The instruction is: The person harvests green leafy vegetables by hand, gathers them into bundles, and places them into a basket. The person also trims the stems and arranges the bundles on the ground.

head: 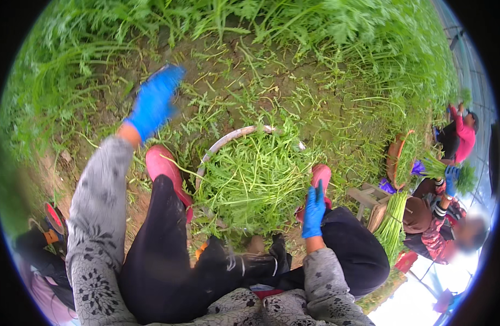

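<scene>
My left hand (154, 100), in a blue glove, is stretched out over the soil at the upper left, blurred by motion. A dark object shows along its far edge; whether the hand grips it is unclear. My right hand (314, 210), gloved in blue too, is by my right knee with its fingers pointing forward, and no held thing can be made out. Between my red boots (164, 163) stands a round basin (221, 140) with a pale rim, heaped with leafy green trimmings (258, 175).
Tall leafy green plants (356, 24) border the soil. At right are a wooden stool (366, 197), a bundle of green stems (390, 228), an orange-rimmed basin (394, 159) and a co-worker holding greens (433, 165). Another person crouches farther off; one more is at lower left.
</scene>
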{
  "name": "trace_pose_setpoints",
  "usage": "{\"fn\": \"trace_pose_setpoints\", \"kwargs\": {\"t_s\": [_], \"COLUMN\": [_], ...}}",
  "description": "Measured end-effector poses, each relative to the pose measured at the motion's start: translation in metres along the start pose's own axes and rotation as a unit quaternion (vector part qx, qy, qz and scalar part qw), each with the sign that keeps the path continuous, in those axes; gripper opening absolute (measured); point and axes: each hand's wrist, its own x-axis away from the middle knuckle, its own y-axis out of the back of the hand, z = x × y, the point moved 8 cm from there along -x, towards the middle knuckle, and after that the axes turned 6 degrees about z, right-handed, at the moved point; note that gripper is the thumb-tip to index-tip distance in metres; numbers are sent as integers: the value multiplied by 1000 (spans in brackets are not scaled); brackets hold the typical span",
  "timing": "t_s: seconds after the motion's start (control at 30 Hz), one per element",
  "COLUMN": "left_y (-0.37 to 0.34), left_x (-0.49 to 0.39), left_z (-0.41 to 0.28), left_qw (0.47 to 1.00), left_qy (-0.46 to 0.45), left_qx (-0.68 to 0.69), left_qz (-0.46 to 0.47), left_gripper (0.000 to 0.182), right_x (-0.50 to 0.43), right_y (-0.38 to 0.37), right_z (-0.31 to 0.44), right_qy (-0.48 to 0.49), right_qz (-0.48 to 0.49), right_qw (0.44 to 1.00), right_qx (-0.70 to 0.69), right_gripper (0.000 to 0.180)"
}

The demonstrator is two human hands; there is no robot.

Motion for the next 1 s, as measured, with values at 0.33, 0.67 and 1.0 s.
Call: {"fn": "trace_pose_setpoints", "kwargs": {"t_s": [0.33,0.67,1.0], "left_y": [-112,-141,-136], "left_x": [95,-14,-33], "left_z": [-217,-172,-181], "left_qw": [916,967,949], "left_qy": [-282,-136,-87], "left_qx": [1,-30,-68], "left_qz": [286,211,297], "left_gripper": [98,89,87], "right_x": [-56,-136,-121], "right_y": [-34,-130,-183], "right_z": [12,265,172], "right_qy": [-11,490,401], "right_qz": [-84,25,224], "right_qw": [996,819,759], "right_qx": [19,297,462], "right_gripper": [39,64,69]}}
